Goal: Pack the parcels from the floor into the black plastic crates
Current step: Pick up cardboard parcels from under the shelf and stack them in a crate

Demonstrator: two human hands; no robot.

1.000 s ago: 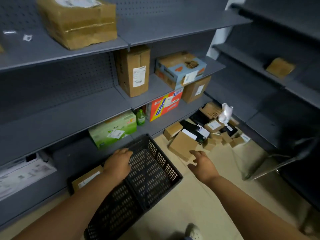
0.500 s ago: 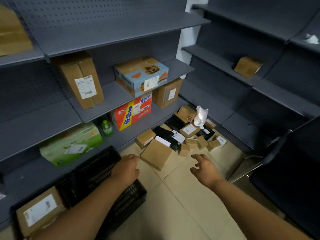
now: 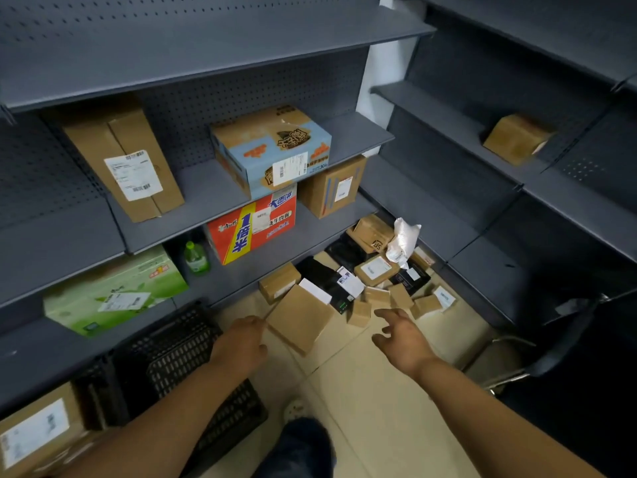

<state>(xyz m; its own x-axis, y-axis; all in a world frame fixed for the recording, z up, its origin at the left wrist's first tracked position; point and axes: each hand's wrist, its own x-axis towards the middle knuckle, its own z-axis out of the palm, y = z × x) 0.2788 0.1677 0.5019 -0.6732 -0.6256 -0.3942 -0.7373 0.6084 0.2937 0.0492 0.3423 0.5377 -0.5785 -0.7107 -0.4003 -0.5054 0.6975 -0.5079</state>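
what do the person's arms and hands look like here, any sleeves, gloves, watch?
Both forearms are bare up to the frame edge: no sleeves in view. The left hand and right hand wear no gloves, and no watch, ring or band shows on either wrist. Below the arms, a dark blue trouser leg and the toe of a light perforated shoe are visible.

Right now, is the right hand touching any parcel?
Apart. The head view shows the right hand open, fingers spread, with bare floor tile between it and the nearest small parcels.
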